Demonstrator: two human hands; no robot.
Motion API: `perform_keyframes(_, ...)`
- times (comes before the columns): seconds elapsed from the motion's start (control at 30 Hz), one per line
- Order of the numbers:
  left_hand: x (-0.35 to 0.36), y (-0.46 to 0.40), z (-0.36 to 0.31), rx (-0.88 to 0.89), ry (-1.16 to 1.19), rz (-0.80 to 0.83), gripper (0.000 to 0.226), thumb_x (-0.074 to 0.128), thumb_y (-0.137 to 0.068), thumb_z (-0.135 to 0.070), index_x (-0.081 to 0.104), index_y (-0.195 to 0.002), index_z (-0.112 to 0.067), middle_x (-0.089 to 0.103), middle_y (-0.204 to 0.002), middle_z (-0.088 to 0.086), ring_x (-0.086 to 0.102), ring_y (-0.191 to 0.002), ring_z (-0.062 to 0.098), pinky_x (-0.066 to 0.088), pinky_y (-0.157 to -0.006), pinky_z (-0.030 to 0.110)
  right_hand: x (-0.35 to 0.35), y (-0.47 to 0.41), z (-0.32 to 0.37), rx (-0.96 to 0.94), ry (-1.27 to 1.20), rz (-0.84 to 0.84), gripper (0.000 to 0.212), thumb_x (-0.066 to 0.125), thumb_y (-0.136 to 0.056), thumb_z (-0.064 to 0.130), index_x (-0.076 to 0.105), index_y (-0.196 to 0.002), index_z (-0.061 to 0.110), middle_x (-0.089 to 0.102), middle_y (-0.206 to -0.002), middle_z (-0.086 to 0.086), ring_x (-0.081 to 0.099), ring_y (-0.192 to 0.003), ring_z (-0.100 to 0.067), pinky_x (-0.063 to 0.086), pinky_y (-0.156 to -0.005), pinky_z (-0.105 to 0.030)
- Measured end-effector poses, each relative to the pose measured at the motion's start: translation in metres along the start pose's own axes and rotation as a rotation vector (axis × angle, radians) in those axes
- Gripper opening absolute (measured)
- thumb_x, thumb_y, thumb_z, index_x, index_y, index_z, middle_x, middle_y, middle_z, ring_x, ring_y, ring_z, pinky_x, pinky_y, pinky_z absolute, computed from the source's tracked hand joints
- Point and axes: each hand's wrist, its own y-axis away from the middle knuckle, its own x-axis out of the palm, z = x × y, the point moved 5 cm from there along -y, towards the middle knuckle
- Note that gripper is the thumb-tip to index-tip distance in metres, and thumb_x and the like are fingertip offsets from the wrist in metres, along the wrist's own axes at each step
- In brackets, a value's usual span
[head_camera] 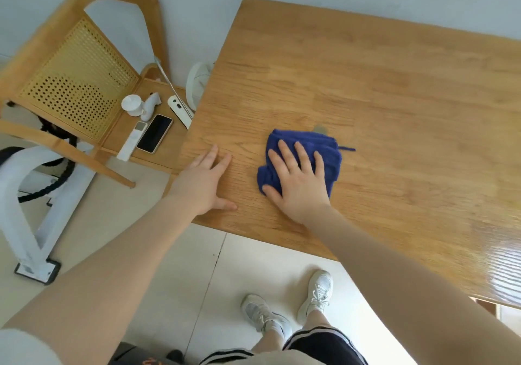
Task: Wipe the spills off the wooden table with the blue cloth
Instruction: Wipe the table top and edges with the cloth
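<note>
chair (76, 80) beside table, phone (154, 133) and remote (132, 144) on its seat | left hand (207, 180) flat on wooden table (380, 88) near its left edge; fingers straight, together | right hand (298, 178) presses blue cloth (328, 146); fingers spread, flat | cloth bunched on table; small spill (320, 129) touching its far edge

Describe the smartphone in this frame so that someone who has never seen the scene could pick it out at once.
Start at the wooden chair with the perforated back, left of the wooden table. On its seat, among several white items, lies the smartphone, face up beside a slim white remote. Its dark glossy screen sets it apart from everything else on the seat.
</note>
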Motion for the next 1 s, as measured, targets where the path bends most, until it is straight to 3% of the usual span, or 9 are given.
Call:
perform_keyframes(0.1,0.0,-0.001,0.0,0.009,0.007,-0.009,0.11,0.062,-0.07,-0.065,-0.008,-0.148,-0.03,-0.019,-0.157,-0.001,-0.005,-0.146,0.021,0.018,-0.115,0.042,0.009,0.033,0.024,-0.153,0.033,0.014,0.068,0.034,-0.08,0.06,0.04,-0.138,0.025,0.035,-0.149,-0.003,0.031,-0.138,-0.032,0.015,-0.109,-0.055)
perform_keyframes(0.23,-0.001,-0.003,0.003,0.021,0.016,-0.023,0.11,0.061,-0.069,-0.067,-0.007,-0.148,-0.032,-0.018,-0.157,-0.003,-0.005,-0.145,0.02,0.019,-0.115,0.04,0.007,0.018,0.02,-0.311,0.04,0.024,0.065,0.036,-0.078,0.061,0.043,-0.135,0.029,0.037,-0.148,-0.001,0.034,-0.136,-0.03,0.014,-0.109,-0.054)
perform_keyframes(0.4,0.002,-0.004,0.006,0.009,0.016,-0.025,0.11,0.061,-0.068,-0.068,-0.006,-0.148,-0.033,-0.018,-0.157,-0.004,-0.005,-0.145,0.018,0.02,-0.115,0.041,-0.003,-0.05,0.01,-0.172,-0.022,0.063,0.065,0.035,-0.087,0.061,0.022,-0.144,0.034,0.01,-0.158,0.005,0.005,-0.145,-0.024,-0.003,-0.113,-0.051)
perform_keyframes(0.5,0.002,-0.002,0.006,-0.001,0.03,-0.021,0.11,0.063,-0.068,-0.066,-0.005,-0.148,-0.033,-0.016,-0.157,-0.005,-0.004,-0.145,0.018,0.018,-0.115,0.041,-0.006,-0.057,0.013,-0.128,-0.023,0.049,0.065,0.034,-0.09,0.058,0.018,-0.146,0.031,0.006,-0.158,0.004,0.0,-0.145,-0.024,-0.005,-0.113,-0.051)
perform_keyframes(0.57,0.0,-0.001,0.005,0.004,0.036,-0.03,0.109,0.064,-0.068,-0.065,-0.003,-0.148,-0.034,-0.015,-0.157,-0.005,-0.003,-0.145,0.018,0.019,-0.115,0.04,-0.002,-0.037,0.018,-0.16,-0.022,0.031,0.065,0.035,-0.089,0.056,0.022,-0.146,0.027,0.011,-0.158,0.001,0.005,-0.145,-0.027,-0.001,-0.113,-0.053)
perform_keyframes(0.7,-0.002,-0.001,0.005,0.006,0.041,-0.037,0.108,0.064,-0.069,-0.065,-0.003,-0.148,-0.034,-0.014,-0.158,-0.005,-0.002,-0.145,0.018,0.021,-0.116,0.04,0.004,0.009,0.023,-0.33,0.021,0.063,0.064,0.033,-0.081,0.058,0.043,-0.135,0.026,0.036,-0.149,-0.002,0.032,-0.137,-0.031,0.012,-0.109,-0.054)
perform_keyframes(0.8,-0.002,-0.003,0.004,0.005,0.036,-0.024,0.108,0.063,-0.069,-0.065,-0.004,-0.148,-0.034,-0.015,-0.157,-0.004,-0.003,-0.145,0.019,0.022,-0.116,0.041,0.001,-0.005,0.009,-0.459,0.076,0.057,0.064,0.033,-0.079,0.06,0.044,-0.134,0.029,0.038,-0.148,-0.001,0.036,-0.136,-0.029,0.017,-0.11,-0.055)
perform_keyframes(0.87,-0.001,-0.004,0.005,0.016,0.027,-0.023,0.107,0.063,-0.07,-0.065,-0.003,-0.148,-0.033,-0.014,-0.157,-0.004,-0.002,-0.145,0.019,0.022,-0.116,0.041,-0.004,-0.03,0.004,-0.388,0.054,0.056,0.066,0.03,-0.08,0.062,0.038,-0.139,0.031,0.029,-0.152,0.001,0.026,-0.14,-0.029,0.011,-0.111,-0.054)
perform_keyframes(1.0,0.002,-0.004,0.01,0.059,0.014,-0.051,0.102,0.058,-0.074,-0.065,-0.001,-0.149,-0.031,-0.011,-0.158,-0.003,0.002,-0.145,0.02,0.026,-0.114,0.043,-0.005,-0.058,0.016,-0.038,-0.019,0.06,0.062,0.033,-0.09,0.059,0.016,-0.146,0.037,0.001,-0.158,0.004,-0.006,-0.145,-0.027,-0.009,-0.111,-0.054)
